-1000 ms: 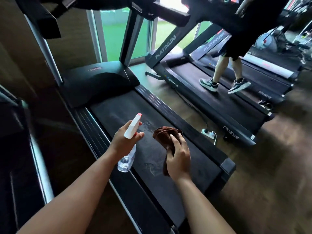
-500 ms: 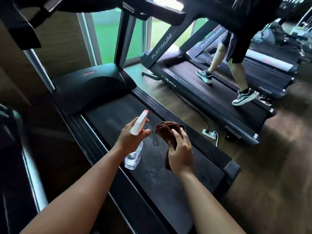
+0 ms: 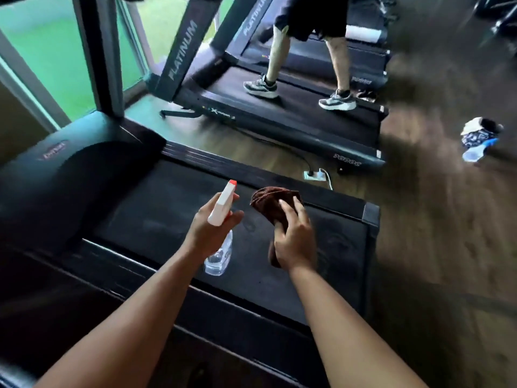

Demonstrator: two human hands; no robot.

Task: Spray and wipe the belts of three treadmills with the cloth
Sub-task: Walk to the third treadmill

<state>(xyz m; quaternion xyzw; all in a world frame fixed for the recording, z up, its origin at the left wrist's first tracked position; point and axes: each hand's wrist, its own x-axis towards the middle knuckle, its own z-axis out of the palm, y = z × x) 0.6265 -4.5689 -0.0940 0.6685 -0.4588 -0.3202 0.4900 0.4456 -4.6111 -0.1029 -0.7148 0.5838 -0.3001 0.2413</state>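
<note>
One view, head camera: both hands are above the near belt (image 3: pixel 167 208)
Left hand (image 3: pixel 208 233): fingers wrapped round the neck of the spray bottle (image 3: pixel 221 211), nozzle aimed past the fingertips at the belt
Right hand (image 3: pixel 296 242): fingers and thumb clamp the cloth (image 3: pixel 268 203), which bunches out beyond the fingertips and is not yet pressed down
Risk, overspray: the socket block (image 3: pixel 314 175) lies on the floor beyond the right fingertips; mist carried past the belt edge could wet it
Risk, moving belt: a walker (image 3: pixel 307 18) occupies the neighbouring treadmill (image 3: pixel 279 127); wiping it in use could snatch cloth or fingers
Risk, slip: pooled liquid left unwiped would likely make the belt slick
Belt: flat matte black, rubbery, with dull smears below the fingers
Cloth: brown, soft, crumpled
Spray bottle: clear plastic body, white trigger head, red tip
</note>
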